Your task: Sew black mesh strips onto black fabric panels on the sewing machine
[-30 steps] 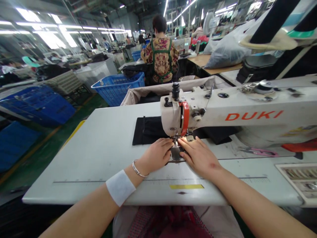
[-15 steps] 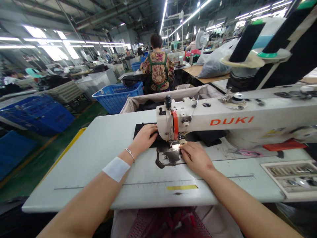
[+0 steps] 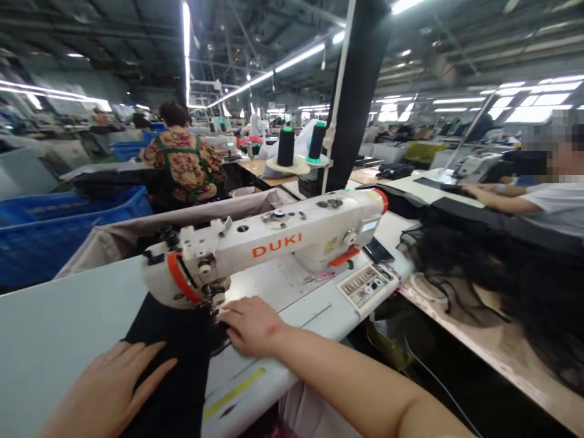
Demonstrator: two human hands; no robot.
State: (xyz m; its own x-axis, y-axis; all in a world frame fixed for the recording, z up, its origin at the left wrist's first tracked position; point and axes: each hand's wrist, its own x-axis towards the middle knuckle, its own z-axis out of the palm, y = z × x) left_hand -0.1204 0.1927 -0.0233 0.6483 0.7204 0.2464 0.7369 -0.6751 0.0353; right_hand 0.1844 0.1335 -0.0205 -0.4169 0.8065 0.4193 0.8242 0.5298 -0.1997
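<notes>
At my white sewing table (image 3: 55, 328), head view: my left hand (image 3: 109, 389) lies flat and open, fingers spread on a long strip of black fabric (image 3: 173, 365). My right hand (image 3: 249, 325) rests palm down, gripping nothing, beside the needle of the white DUKI sewing machine (image 3: 274, 243). The fabric sits under the machine's head, so I judge stitching unfinished.

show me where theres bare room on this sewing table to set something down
Widest free patch: the white table left of the black fabric, beyond the left hand. A narrower strip runs between the right hand and the parts tray. It is crowded under the sewing machine head.
</notes>
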